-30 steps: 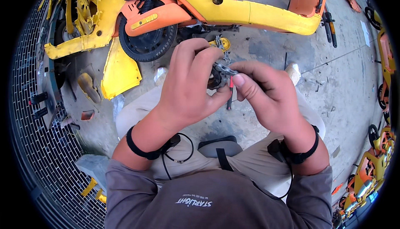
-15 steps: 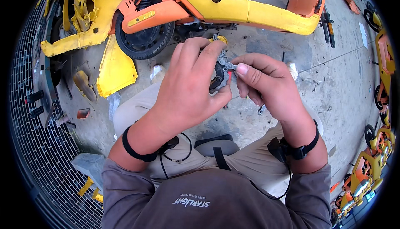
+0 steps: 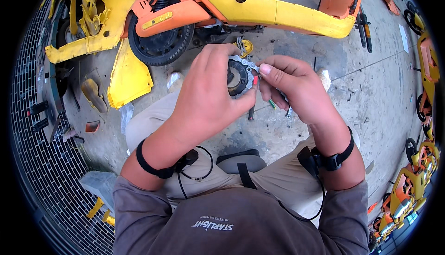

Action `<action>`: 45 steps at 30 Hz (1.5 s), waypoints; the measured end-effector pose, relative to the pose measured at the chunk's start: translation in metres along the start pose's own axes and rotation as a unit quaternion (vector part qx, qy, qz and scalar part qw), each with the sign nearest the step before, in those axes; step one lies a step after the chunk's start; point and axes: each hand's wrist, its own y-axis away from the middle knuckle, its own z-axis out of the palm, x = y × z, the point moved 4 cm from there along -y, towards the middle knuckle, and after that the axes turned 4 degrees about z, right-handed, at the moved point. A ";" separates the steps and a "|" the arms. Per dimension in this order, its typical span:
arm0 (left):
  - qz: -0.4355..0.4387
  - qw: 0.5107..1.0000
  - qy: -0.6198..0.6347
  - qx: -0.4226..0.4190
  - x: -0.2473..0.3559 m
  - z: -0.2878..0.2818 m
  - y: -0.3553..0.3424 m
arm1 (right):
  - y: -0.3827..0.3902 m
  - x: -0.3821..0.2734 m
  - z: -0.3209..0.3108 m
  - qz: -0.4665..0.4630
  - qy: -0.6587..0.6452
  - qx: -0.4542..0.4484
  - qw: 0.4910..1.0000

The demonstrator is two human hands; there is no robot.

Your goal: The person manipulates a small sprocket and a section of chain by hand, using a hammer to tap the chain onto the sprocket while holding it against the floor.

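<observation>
In front of me, above the floor, my left hand (image 3: pixel 204 85) is closed around a small round sprocket (image 3: pixel 239 82) with a dark ring and a paler centre. Metal chain links (image 3: pixel 248 64) lie along the upper and right part of its rim. Thumb and fingertips of my right hand (image 3: pixel 293 82) pinch the chain's end at the right of the sprocket. My left fingers cover the sprocket's left side. Beyond the left fingertips, a round yellow part (image 3: pixel 248 47) lies on the floor.
An orange-and-yellow scooter body (image 3: pixel 296 16) with a black wheel (image 3: pixel 162 41) lies ahead. Left of it is a yellow panel (image 3: pixel 130 78). Between my hands, a dark tool handle (image 3: pixel 251 113) shows below. More scooter parts (image 3: pixel 408 185) line the right edge.
My left hand has turned and shifted slightly left, so more of the sprocket's face and its chain shows. The right hand still pinches the chain, a little lower and further left.
</observation>
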 end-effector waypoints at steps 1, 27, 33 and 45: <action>0.002 1.000 0.002 0.006 0.000 0.000 -0.001 | 0.000 0.001 0.000 -0.001 0.007 0.000 1.000; -0.020 0.998 0.056 0.033 -0.001 0.000 -0.010 | 0.001 -0.007 -0.014 -0.083 0.116 0.006 0.990; 0.011 0.999 0.034 0.041 -0.005 0.005 -0.009 | 0.004 -0.011 -0.019 -0.098 0.142 0.015 0.985; 0.029 0.997 0.039 0.061 -0.007 0.008 -0.012 | 0.004 -0.005 -0.009 -0.144 0.165 0.035 0.975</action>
